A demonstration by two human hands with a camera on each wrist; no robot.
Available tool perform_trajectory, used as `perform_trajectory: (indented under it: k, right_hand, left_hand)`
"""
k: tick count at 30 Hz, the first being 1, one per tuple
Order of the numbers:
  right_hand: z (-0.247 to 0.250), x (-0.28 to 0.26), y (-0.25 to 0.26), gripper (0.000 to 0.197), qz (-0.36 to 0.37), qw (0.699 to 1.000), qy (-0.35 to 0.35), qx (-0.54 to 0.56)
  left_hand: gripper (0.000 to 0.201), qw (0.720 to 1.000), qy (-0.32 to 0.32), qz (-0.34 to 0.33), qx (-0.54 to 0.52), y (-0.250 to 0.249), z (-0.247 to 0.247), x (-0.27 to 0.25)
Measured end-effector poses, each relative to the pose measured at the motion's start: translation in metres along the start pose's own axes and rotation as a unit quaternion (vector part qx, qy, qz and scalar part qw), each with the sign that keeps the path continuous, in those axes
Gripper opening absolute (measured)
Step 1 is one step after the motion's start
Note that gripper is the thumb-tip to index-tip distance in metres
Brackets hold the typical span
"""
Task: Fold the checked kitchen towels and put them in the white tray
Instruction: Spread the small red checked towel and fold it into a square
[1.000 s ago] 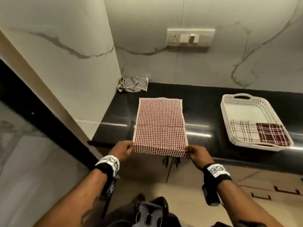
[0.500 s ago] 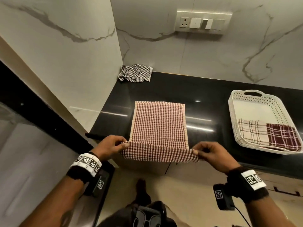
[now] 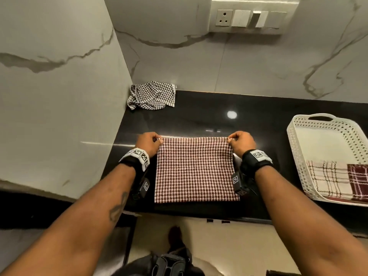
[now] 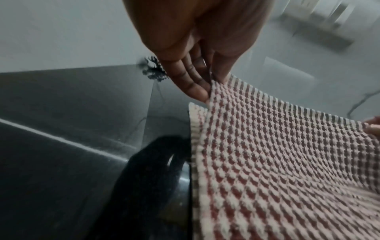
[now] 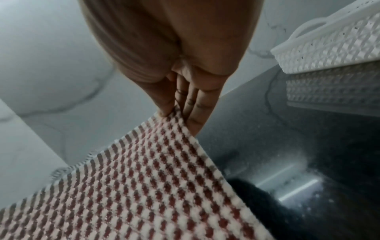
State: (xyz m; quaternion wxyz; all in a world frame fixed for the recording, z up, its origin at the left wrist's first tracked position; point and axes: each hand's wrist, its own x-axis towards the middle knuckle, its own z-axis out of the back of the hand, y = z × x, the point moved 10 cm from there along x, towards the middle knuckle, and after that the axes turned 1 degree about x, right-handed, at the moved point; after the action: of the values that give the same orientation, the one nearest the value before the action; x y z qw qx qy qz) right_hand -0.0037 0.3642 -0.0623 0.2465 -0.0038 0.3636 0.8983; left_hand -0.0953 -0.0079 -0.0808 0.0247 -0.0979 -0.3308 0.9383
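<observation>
Both hands, left hand (image 3: 149,144) and right hand (image 3: 241,143), pinch the red-and-white checked cotton towel's (image 3: 194,169) far corners on the black tabletop (image 3: 258,124) (first fold); next, probably halve it again before the white perforated plastic tray (image 3: 294,136).

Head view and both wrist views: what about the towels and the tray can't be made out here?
- White tray, head view: its right side and the dark red folded towel are cut off by the frame edge.
- Red checked towel, head view: the lower layer is covered by the top one, so edge alignment is unclear.
- Black checked towel, left wrist view: blurred, partly behind the left hand.
</observation>
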Motion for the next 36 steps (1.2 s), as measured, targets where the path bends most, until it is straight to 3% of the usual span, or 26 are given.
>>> perform_trajectory:
  k: [12,14,16,18,20,22,24,25,30,33,36]
  right_hand:
    - [-0.034,0.03,-0.02,0.009,-0.041,0.997,0.041,-0.056]
    - [-0.034,0.028,-0.011,0.013,-0.03,0.992,0.04,-0.118]
    - [-0.034,0.021,0.015,0.028,0.029,0.974,0.02,-0.225]
    - [-0.049,0.002,0.05,0.035,0.096,0.97,0.022,-0.224]
    - [-0.086,-0.025,0.075,0.044,0.132,0.97,0.106,-0.174]
    - [-0.135,-0.055,0.081,0.065,0.161,0.932,0.221,-0.239]
    - [-0.155,-0.074,0.055,0.079,0.163,0.897,0.272,-0.308]
    - [-0.155,-0.071,0.04,0.084,0.154,0.893,0.276,-0.322]
    - [-0.097,-0.045,-0.036,0.098,0.058,0.908,0.239,-0.339]
    - [-0.078,-0.038,-0.044,0.093,0.021,0.909,0.228,-0.349]
    - [-0.088,-0.06,-0.008,0.082,0.076,0.921,0.211,-0.318]
  left_hand:
    - [0.009,0.999,0.025,0.045,0.018,0.021,-0.021,0.023]
    - [0.017,0.997,0.031,0.034,0.054,0.017,-0.018,0.02]
    - [0.027,0.989,-0.002,-0.034,0.144,-0.005,-0.013,0.014]
    - [0.03,0.968,-0.044,-0.145,0.202,-0.045,-0.017,-0.002]
    - [0.039,0.941,0.007,-0.253,0.224,-0.08,-0.047,-0.024]
    - [0.056,0.907,0.118,-0.299,0.273,-0.087,-0.091,-0.046]
    - [0.066,0.878,0.176,-0.277,0.348,-0.069,-0.115,-0.061]
    - [0.069,0.877,0.183,-0.255,0.363,-0.055,-0.116,-0.059]
    - [0.09,0.893,0.169,-0.19,0.372,0.002,-0.081,-0.045]
    - [0.086,0.895,0.177,-0.163,0.374,0.015,-0.068,-0.044]
    - [0.08,0.898,0.178,-0.196,0.351,-0.021,-0.081,-0.058]
